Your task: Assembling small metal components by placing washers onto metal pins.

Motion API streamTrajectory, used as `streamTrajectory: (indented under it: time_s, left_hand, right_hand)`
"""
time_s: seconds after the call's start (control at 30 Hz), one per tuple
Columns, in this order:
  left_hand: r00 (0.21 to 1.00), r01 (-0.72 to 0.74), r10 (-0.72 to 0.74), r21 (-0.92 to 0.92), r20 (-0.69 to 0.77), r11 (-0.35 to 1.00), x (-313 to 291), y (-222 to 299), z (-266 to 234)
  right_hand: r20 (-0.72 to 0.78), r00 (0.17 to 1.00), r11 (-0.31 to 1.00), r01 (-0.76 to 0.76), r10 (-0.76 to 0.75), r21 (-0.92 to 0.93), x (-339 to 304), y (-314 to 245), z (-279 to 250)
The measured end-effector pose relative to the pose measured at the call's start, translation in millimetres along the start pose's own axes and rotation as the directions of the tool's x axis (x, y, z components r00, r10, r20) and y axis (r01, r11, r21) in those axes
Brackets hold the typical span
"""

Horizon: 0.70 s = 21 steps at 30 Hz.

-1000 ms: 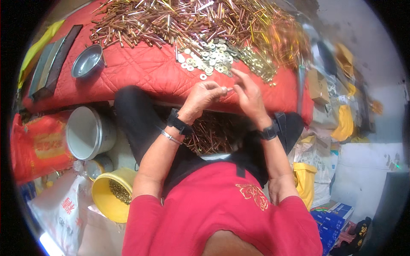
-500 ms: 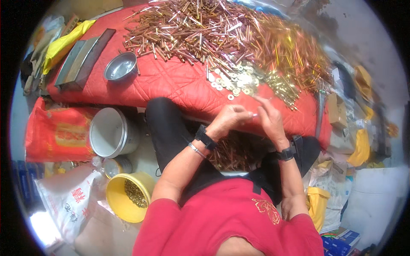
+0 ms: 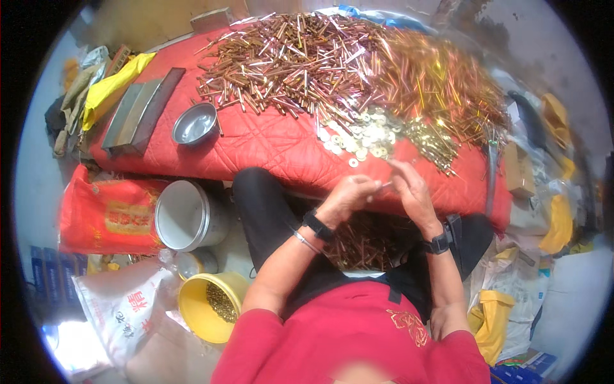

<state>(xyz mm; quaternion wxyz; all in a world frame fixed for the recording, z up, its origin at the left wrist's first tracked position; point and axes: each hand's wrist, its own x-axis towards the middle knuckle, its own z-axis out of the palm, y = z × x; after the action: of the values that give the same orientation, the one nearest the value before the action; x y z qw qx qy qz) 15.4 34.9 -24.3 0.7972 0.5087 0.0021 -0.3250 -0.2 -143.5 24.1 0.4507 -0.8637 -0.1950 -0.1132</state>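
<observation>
Just off the near edge of a red quilted cover, my two hands meet. My left hand is closed in a pinch, its fingertips against a small pale thing too blurred to name. From the other side my right hand reaches the same spot, thumb and fingers bent around it. Beyond the hands lie flat, pale gold washers. Right of these is a heap of small brass-coloured pins. A large pile of copper-coloured rods spreads behind, continuing as thinner, shiny rods on the right.
A metal bowl and a grey metal trough sit at the left. Below are a white bucket and a yellow bucket with small brass pieces inside. More rods lie between my legs. Cartons and yellow bags stand right.
The whole scene has shifted slightly right and down in the view. My hands stay together at the cover's edge, with the fingers slightly rearranged around the small thing.
</observation>
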Motion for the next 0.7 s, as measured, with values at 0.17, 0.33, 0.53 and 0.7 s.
streamTrajectory:
  time_s: [0.17, 0.33, 0.53, 0.7]
  left_hand:
    - [0.994, 0.011, 0.007, 0.164, -0.109, 0.986, -8, -2, 8]
    - [0.754, -0.316, 0.649, 0.811, -0.101, 0.493, -22, -21, 23]
    - [0.845, -0.369, 0.47, 0.915, 0.255, 0.166, -46, 7, 5]
    - [0.652, -0.024, 0.75, 0.992, 0.111, -0.127, 24, 99, -55]
  right_hand:
    - [0.016, 0.999, 0.997, -0.039, 0.038, 0.074, -6, 10, 1]
    - [0.06, 0.992, 0.982, -0.116, 0.108, 0.151, -16, 23, 10]
    - [0.251, 0.954, 0.925, -0.239, 0.166, 0.295, -16, 31, -6]
    - [0.045, 0.966, 0.94, -0.26, 0.256, 0.219, -9, 55, -11]
